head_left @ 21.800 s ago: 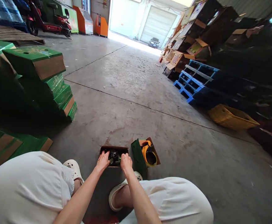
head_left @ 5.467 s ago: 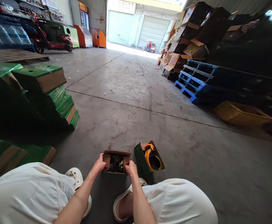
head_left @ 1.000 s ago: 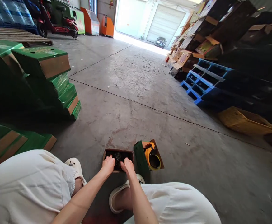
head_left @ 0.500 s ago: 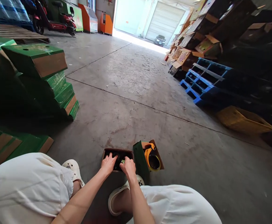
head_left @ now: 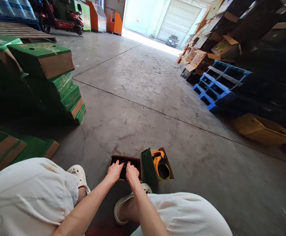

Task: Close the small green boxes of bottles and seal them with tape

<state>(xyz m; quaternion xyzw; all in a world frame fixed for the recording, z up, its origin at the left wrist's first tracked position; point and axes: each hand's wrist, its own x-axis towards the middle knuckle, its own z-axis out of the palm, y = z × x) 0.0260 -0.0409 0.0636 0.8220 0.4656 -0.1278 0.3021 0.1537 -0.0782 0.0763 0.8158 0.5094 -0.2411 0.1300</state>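
A small open cardboard box (head_left: 139,160) stands on the floor between my feet, its inside dark. Both hands reach into it from above. My left hand (head_left: 115,171) is at the box's left half, thumb and fingers bent down onto dark contents. Close beside it, my right hand (head_left: 132,172) has its fingers closed down into the box. A black, shiny thing (head_left: 124,162) shows between the two hands; its kind is not clear. Right of the box, a yellow tape dispenser (head_left: 159,159) with a roll of tape rests in an upturned green box lid (head_left: 149,165).
Stacks of green cartons (head_left: 56,65) stand at the left, near a wooden pallet (head_left: 17,31) and a red scooter (head_left: 59,23). Blue pallets (head_left: 216,87), a yellow crate (head_left: 260,129) and piled cardboard boxes (head_left: 202,60) line the right. A car (head_left: 172,41) is outside the doorway.
My right hand has turned and moved slightly left, closer to my left hand. The small green item by its fingers no longer shows. The whole view has shifted a little.
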